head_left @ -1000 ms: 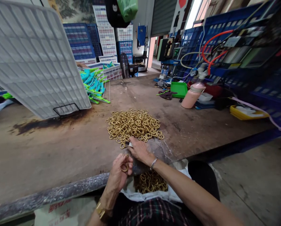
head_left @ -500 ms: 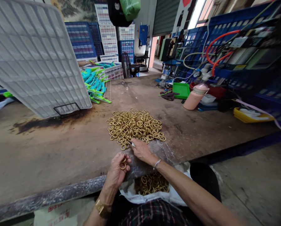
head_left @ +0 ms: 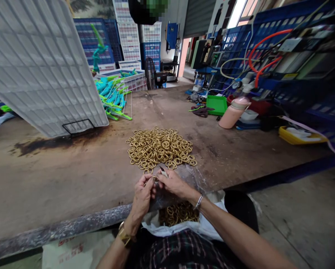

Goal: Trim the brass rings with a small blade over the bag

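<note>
My left hand (head_left: 141, 195) is closed on gold-coloured rings, with one ring (head_left: 155, 178) showing at the fingertips. Right beside it, my right hand (head_left: 175, 184) is closed around a small knife (head_left: 163, 172), its dark pointed tip facing up and left. The fingertips of both hands meet at the ring; whether the blade touches it I cannot tell. Just beyond them lies a heap of gold rings (head_left: 162, 146) on the brown table (head_left: 94, 179). More rings (head_left: 180, 215) lie in a white sack (head_left: 181, 231) below the table edge, at my lap.
A large white plastic crate (head_left: 46, 71) stands on its side at left. Behind it are teal-and-green toy pieces (head_left: 114, 95). On the right stand a pink bottle (head_left: 231, 116), a green tray (head_left: 216, 105) and a yellow tray (head_left: 299, 137). Machinery with orange hoses (head_left: 253, 56) lies behind.
My right hand has come back from the heap to meet my left hand, which has risen slightly. At the back left, a teal-and-green piece now stands up above the others.
</note>
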Tool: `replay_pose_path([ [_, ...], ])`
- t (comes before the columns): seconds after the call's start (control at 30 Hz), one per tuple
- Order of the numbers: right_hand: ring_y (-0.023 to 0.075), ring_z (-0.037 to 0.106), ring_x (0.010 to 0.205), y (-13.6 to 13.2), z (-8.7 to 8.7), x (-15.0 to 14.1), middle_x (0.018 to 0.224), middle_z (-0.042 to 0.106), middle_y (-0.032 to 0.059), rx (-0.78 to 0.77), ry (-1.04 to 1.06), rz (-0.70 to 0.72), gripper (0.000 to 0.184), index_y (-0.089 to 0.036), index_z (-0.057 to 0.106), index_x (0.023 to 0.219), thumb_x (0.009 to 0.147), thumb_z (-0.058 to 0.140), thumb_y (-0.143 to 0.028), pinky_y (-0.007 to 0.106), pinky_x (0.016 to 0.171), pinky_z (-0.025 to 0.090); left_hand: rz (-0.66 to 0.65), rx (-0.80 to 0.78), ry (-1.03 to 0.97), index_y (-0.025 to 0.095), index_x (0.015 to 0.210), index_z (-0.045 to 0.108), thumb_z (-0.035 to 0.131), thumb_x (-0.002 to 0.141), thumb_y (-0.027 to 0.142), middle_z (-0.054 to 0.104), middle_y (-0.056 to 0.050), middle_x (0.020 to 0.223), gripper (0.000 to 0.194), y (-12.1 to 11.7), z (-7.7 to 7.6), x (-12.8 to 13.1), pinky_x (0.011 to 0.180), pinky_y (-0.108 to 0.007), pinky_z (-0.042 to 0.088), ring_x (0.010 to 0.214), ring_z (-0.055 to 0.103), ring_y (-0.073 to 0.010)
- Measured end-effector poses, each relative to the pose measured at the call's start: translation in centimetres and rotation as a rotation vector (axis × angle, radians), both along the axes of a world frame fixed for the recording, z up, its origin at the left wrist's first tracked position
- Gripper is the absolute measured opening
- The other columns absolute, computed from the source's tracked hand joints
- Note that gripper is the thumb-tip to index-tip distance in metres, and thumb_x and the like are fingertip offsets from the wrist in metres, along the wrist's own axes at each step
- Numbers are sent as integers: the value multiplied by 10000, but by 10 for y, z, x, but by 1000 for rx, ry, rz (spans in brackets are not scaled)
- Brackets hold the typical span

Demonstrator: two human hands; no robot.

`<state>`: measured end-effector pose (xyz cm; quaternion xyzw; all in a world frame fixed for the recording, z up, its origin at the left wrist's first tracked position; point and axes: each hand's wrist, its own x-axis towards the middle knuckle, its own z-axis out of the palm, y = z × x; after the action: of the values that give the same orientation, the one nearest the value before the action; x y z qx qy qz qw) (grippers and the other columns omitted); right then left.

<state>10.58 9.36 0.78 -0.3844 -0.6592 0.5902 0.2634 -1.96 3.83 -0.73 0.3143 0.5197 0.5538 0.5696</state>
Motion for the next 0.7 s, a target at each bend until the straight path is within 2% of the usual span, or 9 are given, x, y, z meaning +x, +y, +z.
replay_pose_path([
  [0.17, 35, 275, 341, -3, -5, -4, 493, 445, -76, -206, 70, -44, 269, -184, 453, 679, 828, 414, -405, 172, 358, 216, -1, 35, -83, 164, 814, 517, 596, 727, 441, 531, 41, 591, 301, -4, 3, 5, 392, -148, 313, 430, 419, -41],
  [0.27, 36, 250, 321, -2, -6, -4, 483, 442, -74, -256, 78, -47, 280, -187, 445, 659, 819, 406, -414, 176, 338, 189, -33, 5, -153, 161, 779, 520, 629, 691, 449, 521, 40, 609, 320, -5, 6, 7, 384, -150, 304, 433, 423, -39],
  [0.4, 57, 393, 450, 1, -10, -2, 534, 484, -54, -89, 8, -98, 178, -173, 463, 647, 771, 464, -300, 169, 445, 304, -75, -49, -157, 161, 784, 523, 632, 677, 466, 505, 45, 596, 341, -6, 6, 5, 356, -151, 286, 418, 415, -42],
  [0.5, 77, 444, 538, 3, -10, -2, 555, 495, -53, 19, -51, -103, 101, -168, 492, 673, 745, 477, -238, 180, 516, 340, -102, -60, -108, 164, 761, 506, 606, 700, 470, 493, 51, 581, 328, -6, 5, 4, 349, -148, 280, 407, 392, -39],
  [0.7, 91, 472, 578, 1, -8, -2, 584, 514, -43, 36, -35, -69, 124, -167, 502, 689, 767, 450, -249, 197, 558, 352, -107, -41, -102, 174, 731, 472, 598, 700, 487, 470, 61, 573, 338, -7, 4, 4, 351, -146, 270, 398, 369, -33],
])
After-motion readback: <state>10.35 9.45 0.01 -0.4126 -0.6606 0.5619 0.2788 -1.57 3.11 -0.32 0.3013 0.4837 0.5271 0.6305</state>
